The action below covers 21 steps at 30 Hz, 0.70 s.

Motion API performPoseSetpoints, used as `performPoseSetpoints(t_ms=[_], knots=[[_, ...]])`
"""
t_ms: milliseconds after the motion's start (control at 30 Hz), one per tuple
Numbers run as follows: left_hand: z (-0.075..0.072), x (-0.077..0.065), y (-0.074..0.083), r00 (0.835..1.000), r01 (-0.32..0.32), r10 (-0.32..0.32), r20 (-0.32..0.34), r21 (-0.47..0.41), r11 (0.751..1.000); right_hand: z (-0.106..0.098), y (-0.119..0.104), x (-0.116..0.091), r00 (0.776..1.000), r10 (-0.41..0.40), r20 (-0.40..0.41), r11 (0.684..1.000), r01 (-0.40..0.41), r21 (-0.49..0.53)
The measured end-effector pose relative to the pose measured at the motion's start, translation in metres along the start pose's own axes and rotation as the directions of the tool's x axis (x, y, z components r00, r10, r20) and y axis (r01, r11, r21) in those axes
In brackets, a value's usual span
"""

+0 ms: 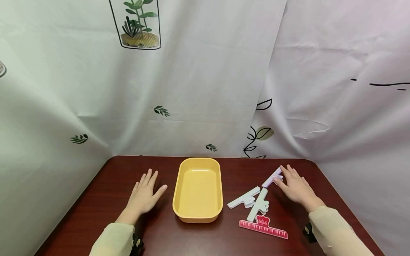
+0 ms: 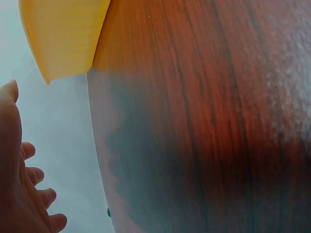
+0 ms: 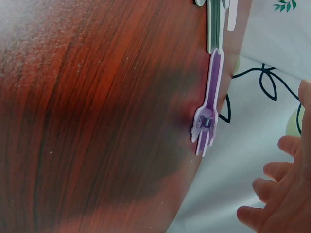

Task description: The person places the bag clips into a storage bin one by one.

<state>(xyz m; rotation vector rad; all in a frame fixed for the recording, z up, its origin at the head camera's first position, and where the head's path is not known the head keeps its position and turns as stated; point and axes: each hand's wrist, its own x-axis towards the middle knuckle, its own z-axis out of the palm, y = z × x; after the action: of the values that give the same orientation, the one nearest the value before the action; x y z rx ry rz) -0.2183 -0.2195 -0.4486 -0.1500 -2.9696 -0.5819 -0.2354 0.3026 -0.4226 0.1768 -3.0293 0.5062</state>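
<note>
Left hand (image 1: 144, 195) and right hand (image 1: 296, 186), both spread and gripping nothing, hover by the tray (image 1: 197, 199) and the purple clip (image 1: 269, 180) respectively, as that clip lies on the table (image 1: 102, 199) with a white clip (image 1: 240, 200), green clip (image 1: 257, 205) and red clip (image 1: 263, 228), none yet lifted, the work seemingly unstarted.

The head view looked forward and down over the table (image 1: 96, 209), the closer wrist views low across it, left sharing the tray (image 1: 198, 192), right the purple clip (image 3: 212, 87).
</note>
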Motion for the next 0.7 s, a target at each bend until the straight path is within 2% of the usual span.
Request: performPoseSetpoints(t_ms=[300, 700], knots=[[-0.0017, -0.0002, 0.0016, 1.000, 0.000, 0.000, -0.001, -0.011, 1.000, 0.0002, 0.0017, 0.0012, 1.000, -0.004, -0.014, 1.000, 0.004, 0.014], [0.0009, -0.0033, 0.0041, 0.999, -0.028, 0.027, -0.025, -0.043, 0.999, 0.0022, 0.0014, 0.0030, 1.000, 0.006, -0.019, 0.996, -0.005, 0.092]])
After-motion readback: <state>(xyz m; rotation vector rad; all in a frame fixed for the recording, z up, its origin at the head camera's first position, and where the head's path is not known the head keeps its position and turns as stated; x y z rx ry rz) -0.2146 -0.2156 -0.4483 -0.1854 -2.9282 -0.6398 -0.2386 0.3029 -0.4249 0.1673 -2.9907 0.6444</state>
